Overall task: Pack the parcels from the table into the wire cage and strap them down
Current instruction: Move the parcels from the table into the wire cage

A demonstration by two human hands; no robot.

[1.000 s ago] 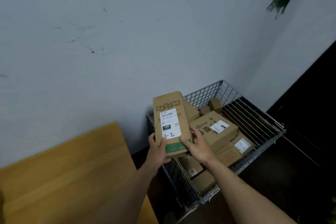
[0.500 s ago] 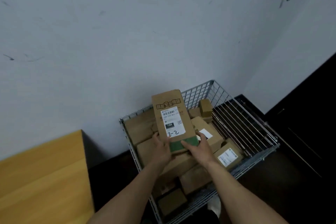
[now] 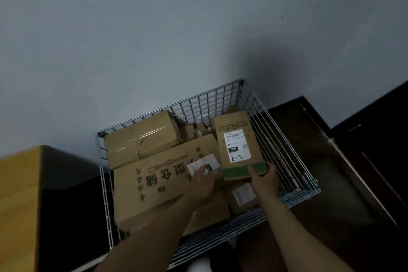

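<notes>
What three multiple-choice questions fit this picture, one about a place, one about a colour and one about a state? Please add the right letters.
1. Where is the parcel marked 2-2?
A) in the right side of the wire cage
B) on a chair
C) on the floor outside the cage

2. What colour is the band on its near end?
A) red
B) green
C) blue

3. What is the right hand doing?
A) hanging free
B) pulling a strap
C) gripping the parcel's near end

Answers:
1 A, the parcel is inside the mesh, close to the right wall.
2 B, the strip across the near end is green.
3 C, the thumb lies on the band at the parcel's edge.
</notes>
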